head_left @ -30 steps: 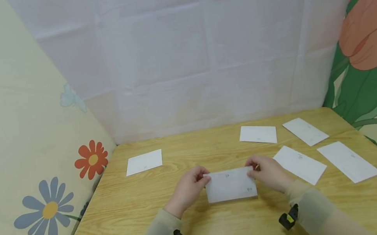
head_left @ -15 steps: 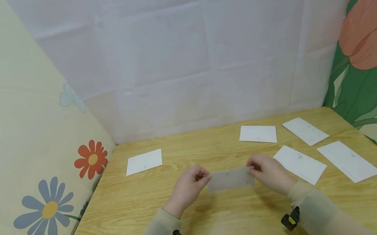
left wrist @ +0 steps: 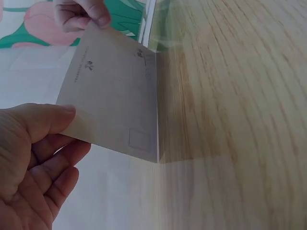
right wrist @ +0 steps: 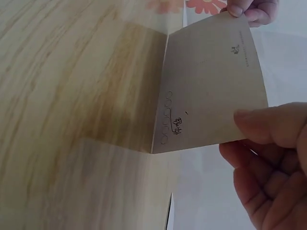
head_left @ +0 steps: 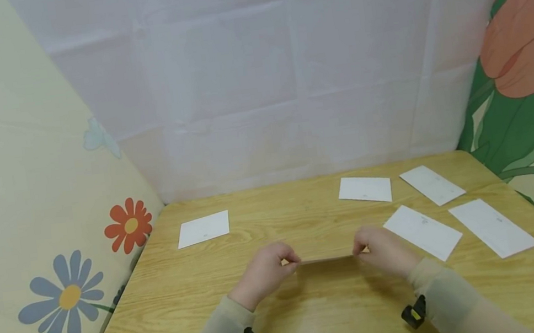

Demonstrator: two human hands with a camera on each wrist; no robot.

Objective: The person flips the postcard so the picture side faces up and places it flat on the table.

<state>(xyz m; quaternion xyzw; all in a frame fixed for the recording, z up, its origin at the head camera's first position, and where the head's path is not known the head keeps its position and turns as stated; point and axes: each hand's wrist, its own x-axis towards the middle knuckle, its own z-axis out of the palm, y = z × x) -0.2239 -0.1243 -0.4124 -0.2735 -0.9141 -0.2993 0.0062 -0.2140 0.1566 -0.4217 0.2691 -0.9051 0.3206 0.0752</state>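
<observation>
A white envelope (head_left: 327, 259) stands on its long edge on the table, so the head view shows just a thin line of it. In the left wrist view the envelope (left wrist: 112, 91) bears a small printed emblem, a stamp box and handwriting. My left hand (head_left: 266, 271) pinches its upper left corner between thumb and fingers. The upper right corner is pinched by my right hand (head_left: 385, 252). From the right wrist the envelope (right wrist: 211, 76) shows a row of small printed ovals near its lower edge, which meets the wood.
Several white envelopes lie flat at the right of the wooden table (head_left: 189, 309), the nearest envelope (head_left: 423, 233) just beyond my right hand. A lone envelope (head_left: 203, 229) lies at the back left. A white cloth (head_left: 236, 81) hangs behind the table.
The envelope between my hands has turned from face-up tilt to nearly edge-on in the head view, with its lower edge now on the table. Both hands keep their corners; the other envelopes stay put.
</observation>
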